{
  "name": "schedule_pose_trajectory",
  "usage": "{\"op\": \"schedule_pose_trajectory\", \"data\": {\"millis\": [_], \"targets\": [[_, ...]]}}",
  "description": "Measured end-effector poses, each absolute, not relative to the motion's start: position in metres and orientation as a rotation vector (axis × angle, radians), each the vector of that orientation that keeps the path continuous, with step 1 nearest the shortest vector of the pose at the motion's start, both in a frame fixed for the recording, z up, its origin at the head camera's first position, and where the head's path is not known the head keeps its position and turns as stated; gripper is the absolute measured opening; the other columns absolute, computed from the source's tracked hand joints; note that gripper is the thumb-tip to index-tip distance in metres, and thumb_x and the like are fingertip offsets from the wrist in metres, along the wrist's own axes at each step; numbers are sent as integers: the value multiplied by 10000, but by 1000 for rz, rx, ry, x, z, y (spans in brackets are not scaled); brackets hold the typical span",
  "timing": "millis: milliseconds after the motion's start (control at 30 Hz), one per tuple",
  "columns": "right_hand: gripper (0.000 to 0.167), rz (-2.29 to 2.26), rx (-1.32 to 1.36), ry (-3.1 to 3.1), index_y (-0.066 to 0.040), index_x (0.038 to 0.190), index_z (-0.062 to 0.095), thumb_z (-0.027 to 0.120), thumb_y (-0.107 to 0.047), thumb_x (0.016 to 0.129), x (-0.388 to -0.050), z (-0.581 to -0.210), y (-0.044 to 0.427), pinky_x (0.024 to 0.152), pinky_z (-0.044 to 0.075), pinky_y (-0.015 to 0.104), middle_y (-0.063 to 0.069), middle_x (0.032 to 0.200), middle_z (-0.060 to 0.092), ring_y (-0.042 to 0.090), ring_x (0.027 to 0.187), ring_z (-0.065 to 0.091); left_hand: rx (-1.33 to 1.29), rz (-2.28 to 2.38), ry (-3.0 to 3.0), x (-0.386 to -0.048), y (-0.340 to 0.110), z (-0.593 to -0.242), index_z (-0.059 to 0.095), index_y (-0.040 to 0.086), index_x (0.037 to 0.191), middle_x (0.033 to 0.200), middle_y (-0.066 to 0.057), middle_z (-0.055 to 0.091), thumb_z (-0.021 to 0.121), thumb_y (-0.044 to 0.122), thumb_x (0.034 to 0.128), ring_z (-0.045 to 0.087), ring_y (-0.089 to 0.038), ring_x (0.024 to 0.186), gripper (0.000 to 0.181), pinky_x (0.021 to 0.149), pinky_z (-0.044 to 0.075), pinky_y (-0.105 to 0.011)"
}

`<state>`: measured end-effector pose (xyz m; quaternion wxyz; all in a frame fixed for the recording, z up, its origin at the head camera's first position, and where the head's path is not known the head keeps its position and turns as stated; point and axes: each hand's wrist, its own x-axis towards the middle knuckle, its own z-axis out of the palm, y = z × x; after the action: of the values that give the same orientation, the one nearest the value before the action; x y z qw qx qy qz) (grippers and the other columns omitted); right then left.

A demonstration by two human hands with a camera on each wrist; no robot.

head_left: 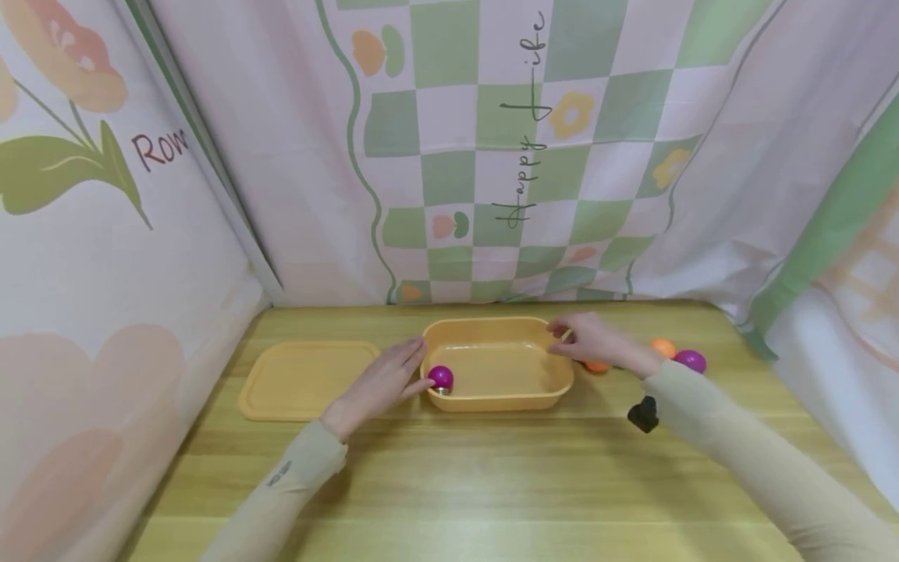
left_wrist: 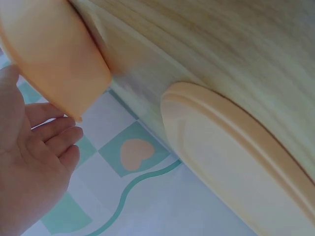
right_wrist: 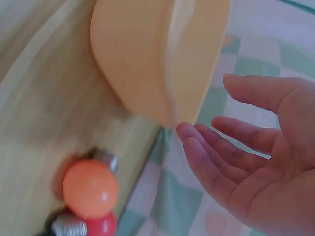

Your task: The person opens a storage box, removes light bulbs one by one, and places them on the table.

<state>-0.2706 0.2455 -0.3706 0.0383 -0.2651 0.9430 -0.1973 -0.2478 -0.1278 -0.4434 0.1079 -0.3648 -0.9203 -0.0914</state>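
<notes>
A yellow-orange plastic container (head_left: 499, 402) stands at the middle of the table. Inside its left end lies a purple round bulb (head_left: 441, 378) with a silver base. My left hand (head_left: 379, 386) is at the container's left rim, fingers extended along the outside, its thumb near the bulb; whether it touches the bulb cannot be told. In the left wrist view, the left hand (left_wrist: 42, 147) has its fingertips by the rim. At the right end, my right hand (head_left: 597, 341) holds nothing, its fingers loosely bent above the rim. The right wrist view shows the right hand (right_wrist: 256, 157) with thumb and fingers apart.
A matching flat lid (head_left: 309, 378) lies left of the container. On the right are an orange bulb (head_left: 662, 348), a purple bulb (head_left: 691, 361) and another orange one (head_left: 597, 366), partly behind the right arm. A patterned curtain (head_left: 506, 172) hangs behind the table.
</notes>
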Motion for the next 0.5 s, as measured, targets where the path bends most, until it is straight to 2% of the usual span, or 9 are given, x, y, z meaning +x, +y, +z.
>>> {"op": "schedule_pose_trajectory", "data": {"millis": [200,500], "targets": [[332,-615,-944,2895,84,1093,661,730,-166,885,-274,-378,219,754,629,406,246,996,725,273,809,739,-1087,-243,-2710,-248,-126,-441,429,-95,1434,1517,-277,419,542,438,997,437,-399,1412,698,1206,349,-507],[327,-558,-1014,2816,69,1094,655,713,-178,887,-278,-383,178,812,622,395,216,1018,723,282,844,737,-1079,-243,-2756,-249,-127,-438,411,-84,1451,1532,-268,402,518,450,1006,412,-387,1434,703,1222,327,-494]]}}
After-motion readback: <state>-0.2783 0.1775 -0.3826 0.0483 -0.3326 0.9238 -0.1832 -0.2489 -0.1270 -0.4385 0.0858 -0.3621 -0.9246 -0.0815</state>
